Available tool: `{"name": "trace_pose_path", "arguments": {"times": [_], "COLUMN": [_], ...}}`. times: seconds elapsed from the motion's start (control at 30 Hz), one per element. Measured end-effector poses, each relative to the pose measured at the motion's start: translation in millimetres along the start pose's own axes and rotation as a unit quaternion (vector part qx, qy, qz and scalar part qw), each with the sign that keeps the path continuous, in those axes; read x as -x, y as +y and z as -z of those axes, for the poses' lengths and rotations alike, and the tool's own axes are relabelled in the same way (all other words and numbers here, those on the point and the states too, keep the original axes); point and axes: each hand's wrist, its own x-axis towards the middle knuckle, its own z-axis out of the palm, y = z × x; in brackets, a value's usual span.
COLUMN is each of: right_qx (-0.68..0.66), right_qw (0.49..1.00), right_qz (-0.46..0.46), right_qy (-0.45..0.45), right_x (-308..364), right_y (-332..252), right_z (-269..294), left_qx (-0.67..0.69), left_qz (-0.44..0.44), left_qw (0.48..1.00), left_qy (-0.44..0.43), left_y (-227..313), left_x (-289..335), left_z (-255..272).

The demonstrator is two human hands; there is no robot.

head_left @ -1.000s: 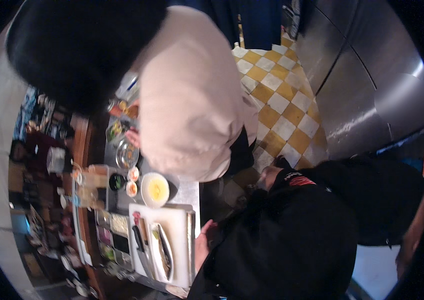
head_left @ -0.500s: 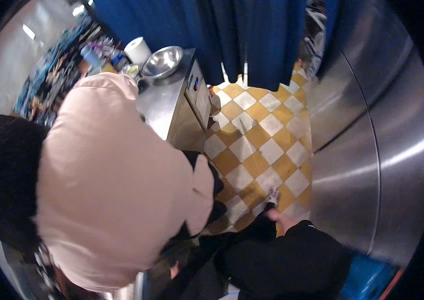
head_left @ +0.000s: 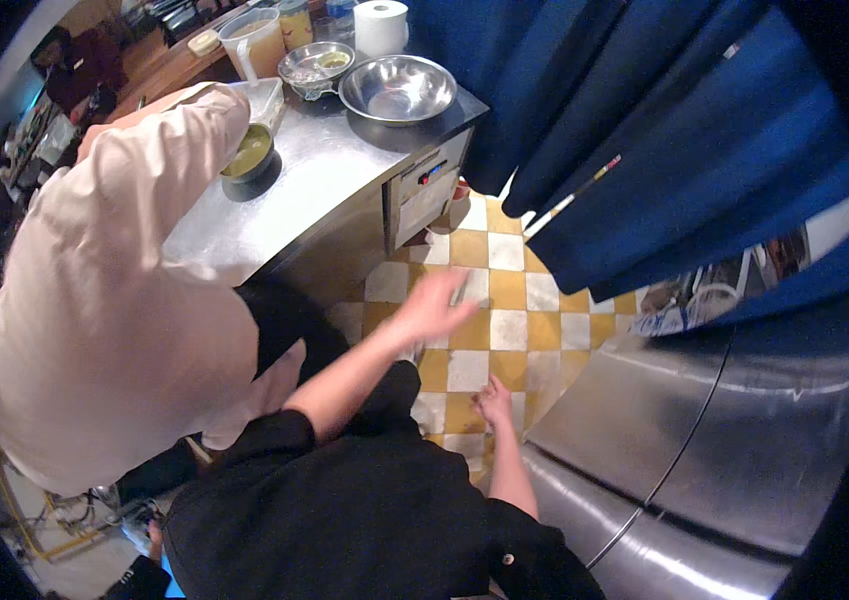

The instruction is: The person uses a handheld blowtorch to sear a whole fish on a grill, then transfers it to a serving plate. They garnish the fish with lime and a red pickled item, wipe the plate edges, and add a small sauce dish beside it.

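Note:
My left hand (head_left: 437, 308) reaches forward over the tiled floor, somewhat blurred, its fingers stretched out and nothing seen in it. Lower and to its right, my right hand (head_left: 493, 402) hangs over the floor with fingers loosely bent and apart, holding nothing visible. Nearest to my left hand is the front of a steel counter (head_left: 320, 160). On it, a wide steel bowl (head_left: 400, 92) stands beside a smaller steel bowl (head_left: 315, 66) with something pale green inside. Closer to the co-worker's arm is a bowl of green contents (head_left: 250, 155).
A co-worker in a pale pink top (head_left: 125, 310) stands at my left against the counter. A jug of brownish liquid (head_left: 253, 42) and a paper roll (head_left: 381, 28) are at the back. Blue curtains (head_left: 645, 130) hang ahead; steel doors (head_left: 665, 430) line the right. Another hand (head_left: 155, 540) shows at lower left.
My view has swung, bringing the counter more fully into sight and tilting the curtains. Both my hands now show plainly over the floor. The co-worker appears farther left.

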Motion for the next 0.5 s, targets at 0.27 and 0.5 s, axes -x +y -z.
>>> {"name": "trace_pose_path", "arguments": {"times": [0.27, 0.5], "right_qx": [-0.216, -0.203], "right_qw": [0.975, 0.979], "right_qz": [-0.027, 0.038], "right_qy": [0.042, -0.004], "right_x": [-156.4, -307.8], "right_y": [-97.0, -216.9], "right_z": [63.2, 107.3], "left_qx": [-0.326, -0.532], "left_qz": [-0.065, 0.005], "left_qw": [0.840, 0.840], "left_qy": [0.430, 0.107], "left_y": [-114.4, -226.6], "left_x": [-429.6, -566.4], "left_z": [284.3, 343.4]}}
